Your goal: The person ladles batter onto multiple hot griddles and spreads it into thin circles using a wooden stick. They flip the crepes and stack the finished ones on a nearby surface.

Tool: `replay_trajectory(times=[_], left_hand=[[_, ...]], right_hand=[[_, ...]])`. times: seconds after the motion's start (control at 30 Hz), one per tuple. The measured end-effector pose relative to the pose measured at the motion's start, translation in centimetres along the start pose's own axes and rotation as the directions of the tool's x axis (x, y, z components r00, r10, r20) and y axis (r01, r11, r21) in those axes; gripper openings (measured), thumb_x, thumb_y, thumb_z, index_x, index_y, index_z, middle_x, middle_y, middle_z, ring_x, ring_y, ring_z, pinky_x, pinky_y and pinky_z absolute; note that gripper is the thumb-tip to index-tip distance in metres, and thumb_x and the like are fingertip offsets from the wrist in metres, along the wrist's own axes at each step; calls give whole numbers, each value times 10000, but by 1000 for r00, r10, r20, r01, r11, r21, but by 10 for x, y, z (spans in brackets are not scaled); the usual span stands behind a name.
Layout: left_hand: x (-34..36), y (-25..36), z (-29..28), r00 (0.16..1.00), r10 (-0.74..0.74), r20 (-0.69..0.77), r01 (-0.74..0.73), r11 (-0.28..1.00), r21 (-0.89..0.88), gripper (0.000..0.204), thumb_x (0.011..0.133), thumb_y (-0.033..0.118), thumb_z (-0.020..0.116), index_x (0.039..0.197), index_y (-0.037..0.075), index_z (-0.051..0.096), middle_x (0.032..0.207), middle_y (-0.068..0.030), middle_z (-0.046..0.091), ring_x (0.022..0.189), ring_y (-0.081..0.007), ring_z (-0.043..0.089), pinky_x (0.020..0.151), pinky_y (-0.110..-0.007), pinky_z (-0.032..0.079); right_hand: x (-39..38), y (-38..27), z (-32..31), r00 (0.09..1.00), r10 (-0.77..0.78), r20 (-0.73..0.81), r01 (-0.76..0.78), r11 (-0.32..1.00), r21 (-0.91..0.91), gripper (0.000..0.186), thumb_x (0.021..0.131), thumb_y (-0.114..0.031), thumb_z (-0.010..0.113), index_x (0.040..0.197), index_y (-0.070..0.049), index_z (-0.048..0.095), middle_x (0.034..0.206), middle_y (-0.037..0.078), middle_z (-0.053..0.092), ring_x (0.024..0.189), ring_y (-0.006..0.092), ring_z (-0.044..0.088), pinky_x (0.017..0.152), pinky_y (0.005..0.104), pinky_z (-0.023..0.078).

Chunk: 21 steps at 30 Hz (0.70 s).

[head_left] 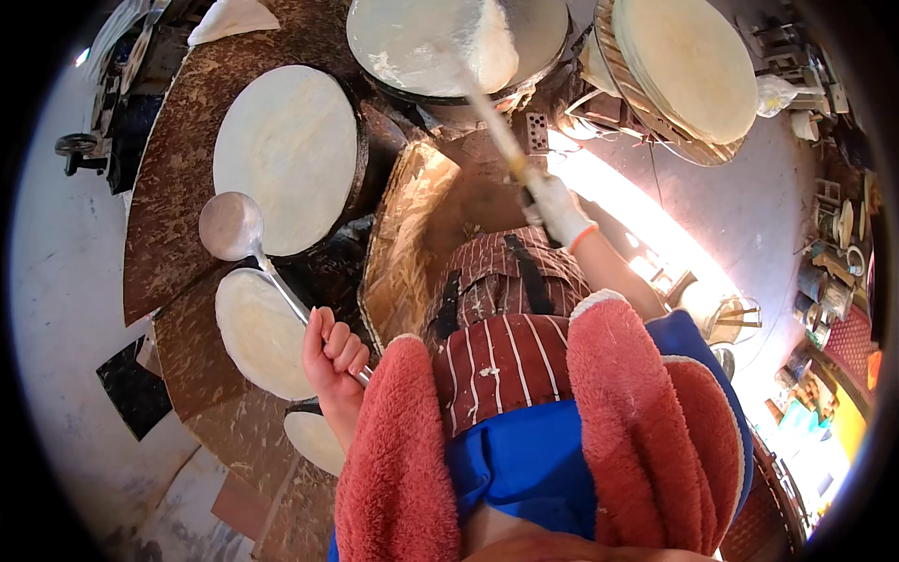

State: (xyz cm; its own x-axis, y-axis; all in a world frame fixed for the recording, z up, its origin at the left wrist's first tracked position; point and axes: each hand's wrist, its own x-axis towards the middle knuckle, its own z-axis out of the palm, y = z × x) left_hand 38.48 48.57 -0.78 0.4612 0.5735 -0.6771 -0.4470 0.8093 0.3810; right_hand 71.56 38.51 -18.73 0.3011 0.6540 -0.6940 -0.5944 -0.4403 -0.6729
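Clutching the ladle (234, 228), the left hand (335, 354) hung wide while the right hand (559, 211) clenched the stick (493, 122) over batter (496, 54) on the far griddle (421, 96), which uneven pressure could have left lumpy!

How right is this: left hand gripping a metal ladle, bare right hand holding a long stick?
Not quite: the right hand wears a white glove, as the head view shows; it holds a long stick, and the left hand grips a metal ladle.
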Motion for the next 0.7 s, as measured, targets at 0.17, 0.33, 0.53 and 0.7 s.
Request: replay_trajectory(times=[0.17,0.33,0.53,0.7], left_hand=[[12,-20,27,999,-41,16,41,999,3,336,989,297,338,685,156,319,453,79,206,333,-40,158,311,-218,179],[7,-39,54,999,-23,-23,24,999,39,339,984,304,354,681,157,319,454,80,204,332,-41,159,307,-217,188],[27,-61,78,998,-42,-36,45,996,73,338,979,309,367,682,155,320,457,77,203,332,-43,159,307,-216,198],[39,-82,100,997,-77,-12,77,997,20,336,981,305,364,685,151,322,460,74,203,332,-47,156,307,-226,197]], right_hand=[[10,-57,-52,988,-7,-153,12,999,30,411,911,-419,497,994,-22,561,581,22,463,382,85,343,351,255,264],[12,-71,-38,994,-68,-81,62,996,-69,423,912,-435,454,792,-38,541,521,23,439,363,114,368,350,291,285],[-15,-42,-128,998,63,5,-60,974,-218,476,875,-485,511,884,-34,663,532,-1,459,368,92,351,348,252,256],[20,-103,-157,999,-39,4,39,986,-163,485,874,-485,504,822,-23,641,511,3,440,378,91,365,358,256,259]])
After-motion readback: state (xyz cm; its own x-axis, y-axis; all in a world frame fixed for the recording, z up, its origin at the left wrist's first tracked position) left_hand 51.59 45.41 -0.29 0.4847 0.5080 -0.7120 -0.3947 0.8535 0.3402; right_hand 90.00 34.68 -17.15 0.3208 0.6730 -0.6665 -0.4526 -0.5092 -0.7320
